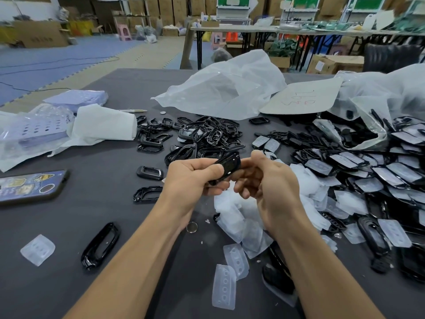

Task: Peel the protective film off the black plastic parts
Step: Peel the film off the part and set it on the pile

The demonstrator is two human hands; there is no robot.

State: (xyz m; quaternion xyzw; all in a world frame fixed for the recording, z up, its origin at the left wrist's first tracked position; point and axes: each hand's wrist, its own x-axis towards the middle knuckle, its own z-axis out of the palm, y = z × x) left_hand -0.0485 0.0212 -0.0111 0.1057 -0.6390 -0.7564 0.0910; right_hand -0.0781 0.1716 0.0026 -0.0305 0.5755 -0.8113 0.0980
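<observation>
Over the middle of the grey table, my left hand (195,178) grips a glossy black plastic part (227,165), thumb on top and fingers curled under it. My right hand (269,180) meets the part's right end with curled fingers; whether it pinches the part or a film there is hidden. A heap of film-covered black parts (377,178) lies to the right. Bare black frames (204,137) are piled behind my hands. Peeled clear films (243,217) lie under and in front of my right hand.
A phone (30,186) lies at the left edge near white paper (103,125) and bagged lilac sheets (34,132). Big clear bags (225,88) and a card (303,97) sit at the back. A loose black frame (101,245), stray film (38,249) and coin (192,227) lie near me.
</observation>
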